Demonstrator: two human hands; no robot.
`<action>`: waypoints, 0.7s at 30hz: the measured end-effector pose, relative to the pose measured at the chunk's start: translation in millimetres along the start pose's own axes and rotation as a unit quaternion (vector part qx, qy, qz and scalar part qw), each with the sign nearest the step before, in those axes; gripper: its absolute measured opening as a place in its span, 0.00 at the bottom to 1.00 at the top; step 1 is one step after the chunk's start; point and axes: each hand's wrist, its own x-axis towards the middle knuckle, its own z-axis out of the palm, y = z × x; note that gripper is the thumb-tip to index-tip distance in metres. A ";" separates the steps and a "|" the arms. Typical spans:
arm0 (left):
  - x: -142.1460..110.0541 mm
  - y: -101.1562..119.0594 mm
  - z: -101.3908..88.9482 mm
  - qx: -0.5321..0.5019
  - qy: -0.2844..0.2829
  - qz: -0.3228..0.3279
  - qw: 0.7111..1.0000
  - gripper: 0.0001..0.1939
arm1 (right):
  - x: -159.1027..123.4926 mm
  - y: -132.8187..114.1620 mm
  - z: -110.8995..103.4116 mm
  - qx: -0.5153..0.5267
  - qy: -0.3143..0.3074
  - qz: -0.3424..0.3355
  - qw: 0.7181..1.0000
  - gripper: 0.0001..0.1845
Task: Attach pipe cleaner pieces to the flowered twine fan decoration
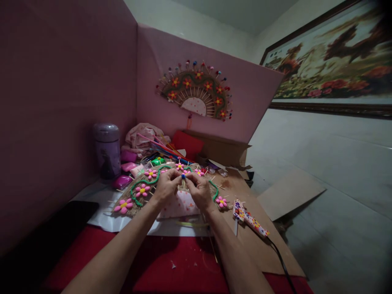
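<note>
My left hand [167,185] and my right hand [199,188] meet over a fan-shaped craft [143,192] lying on the table, decorated with pink flowers and a green cord. Both hands pinch at a small blue bead [183,176] held between their fingertips, just above the fan's sticks. The fan's white handle part [180,204] lies under my wrists.
A finished fan [196,92] hangs on the pink partition. A purple flask [107,149], pink clay tubs [124,179], a cloth heap, a red box and a cardboard box stand behind. A patterned glue gun [249,218] with a black cord lies on brown cardboard at the right. A dark phone [73,212] rests left.
</note>
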 end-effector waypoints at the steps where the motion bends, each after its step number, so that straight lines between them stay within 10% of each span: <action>1: 0.4 1.3 -1.3 -0.017 -0.021 -0.020 0.999 0.11 | 0.7 0.9 -2.1 -0.016 -0.001 -0.004 1.000 0.09; 6: 3.9 2.7 -7.0 -0.046 -0.092 -0.102 0.989 0.13 | 3.1 1.6 -10.2 -0.130 0.013 -0.065 0.989 0.08; 14: 5.4 0.7 -5.0 -0.167 0.040 -0.091 0.981 0.14 | 2.3 -4.9 -7.1 -0.395 -0.060 -0.232 0.887 0.12; 21: 3.8 1.6 -1.3 -0.188 0.020 -0.089 0.978 0.17 | 2.3 6.9 -5.5 -0.300 0.003 -0.132 0.945 0.10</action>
